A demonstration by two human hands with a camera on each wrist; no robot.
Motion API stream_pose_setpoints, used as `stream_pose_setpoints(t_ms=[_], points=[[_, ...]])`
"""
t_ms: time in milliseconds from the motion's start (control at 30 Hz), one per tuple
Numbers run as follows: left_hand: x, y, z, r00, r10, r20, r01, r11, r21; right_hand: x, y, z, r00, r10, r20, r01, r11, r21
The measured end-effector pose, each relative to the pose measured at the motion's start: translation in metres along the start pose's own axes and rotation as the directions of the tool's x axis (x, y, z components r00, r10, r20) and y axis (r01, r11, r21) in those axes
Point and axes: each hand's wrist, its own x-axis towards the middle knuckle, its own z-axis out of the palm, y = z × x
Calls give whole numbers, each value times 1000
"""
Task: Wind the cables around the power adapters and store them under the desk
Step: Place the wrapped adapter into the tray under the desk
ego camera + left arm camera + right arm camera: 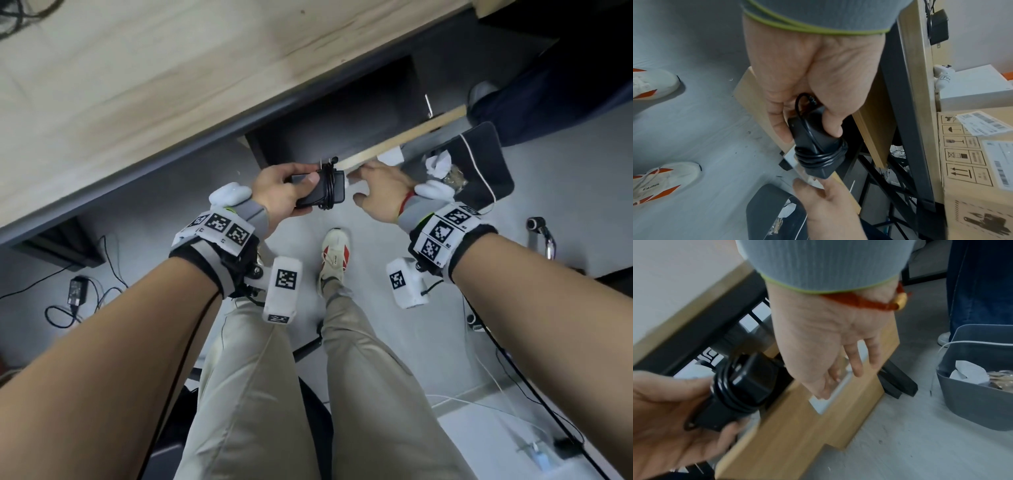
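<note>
My left hand (pixel 298 185) grips a black power adapter (pixel 334 192) with its black cable (pixel 822 158) wound in several turns round one end. I hold it just below the desk edge, in front of a light wooden panel (pixel 797 426) under the desk. My right hand (pixel 356 186) is open, and its fingertips (pixel 828 386) touch a white recessed handle (pixel 822 404) on that panel. A second black adapter (pixel 77 291) lies on the floor at the left with its cable loose.
The pale wooden desk (pixel 137 85) fills the upper left, with a dark cavity (pixel 342 113) beneath it. A grey bin (pixel 978 378) with tissues stands to the right. Cardboard boxes (pixel 972 162) sit behind the desk frame. Another person's jeans leg (pixel 978 280) is near the bin.
</note>
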Motion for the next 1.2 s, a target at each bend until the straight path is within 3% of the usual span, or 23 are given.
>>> stream_pose_setpoints(t_ms=[100, 167, 267, 333, 467, 600, 867, 967, 1067, 1133, 1200], points=[[-5, -1, 5, 1000, 4, -5, -4, 1000, 19, -9, 1, -16, 976, 36, -214, -26, 999, 48], [-8, -3, 8, 1000, 2, -16, -1, 1000, 26, -10, 1, -21, 959, 46, -279, -24, 996, 82], [-9, -6, 12, 999, -16, -29, 16, 1000, 6, -9, -2, -19, 992, 62, -114, -70, 995, -70], [-8, -9, 14, 999, -19, -46, 19, 1000, 5, -11, -3, -16, 995, 70, -76, -81, 986, -145], [-7, -22, 21, 997, 3, -79, 6, 995, 104, -16, 6, -8, 987, 158, 3, -156, 975, -161], [-7, -33, 25, 998, -28, -60, 33, 995, 90, -28, 19, 6, 971, 222, 82, -208, 966, -156], [-9, -56, 37, 998, -24, -55, 31, 990, 137, -41, 37, 28, 886, 411, 214, -413, 910, -35], [-10, -62, 40, 997, -23, -71, 34, 986, 163, -41, 24, 19, 912, 307, 272, -372, 899, 232], [-10, -63, 43, 998, -27, -52, 35, 988, 150, -46, 6, 19, 931, 74, 357, -301, 709, 638], [-9, -63, 42, 998, -27, -64, 36, 987, 154, -41, 1, 27, 929, 14, 370, -290, 650, 702], [-6, -63, 39, 991, 25, -128, 15, 953, 302, -36, -1, 34, 939, 59, 339, -287, 677, 678]])
